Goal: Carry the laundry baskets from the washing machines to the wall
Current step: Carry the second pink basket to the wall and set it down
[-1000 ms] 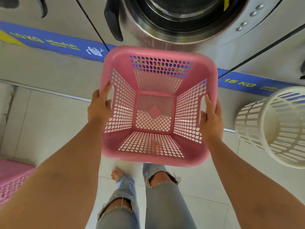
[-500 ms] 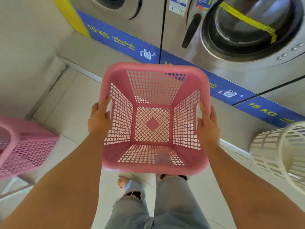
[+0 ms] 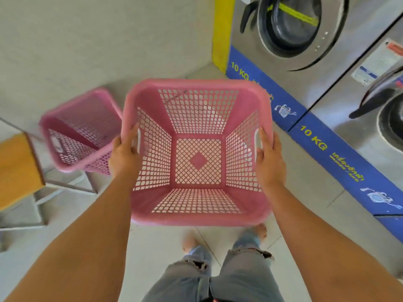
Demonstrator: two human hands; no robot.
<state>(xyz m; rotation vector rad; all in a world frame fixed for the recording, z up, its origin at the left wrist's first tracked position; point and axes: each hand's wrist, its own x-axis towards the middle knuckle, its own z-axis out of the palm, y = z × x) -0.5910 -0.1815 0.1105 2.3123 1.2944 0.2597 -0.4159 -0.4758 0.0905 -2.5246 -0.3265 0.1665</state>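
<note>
Pink basket [image 3: 197,219], frame centre: left grip [image 3: 124,158] and right grip [image 3: 269,160] closed on its side handles.

Wall [image 3: 87,40]: we see a plain pale surface, top left, meeting the floor in a corner.
Floor [image 3: 305,203]: we see pale tiles with thin joints.
Washers [image 3: 305,40]: we count two steel front-loaders along the right, round doors closed.
Band [image 3: 340,158]: we read "10 KG" in yellow on a blue strip below the washers.
Post [image 3: 220,29]: we see a yellow vertical strip beside the washers.
Bench [image 3: 17,171]: we see an orange top on a pale frame, far left.
Light: we note even daylight.
</note>
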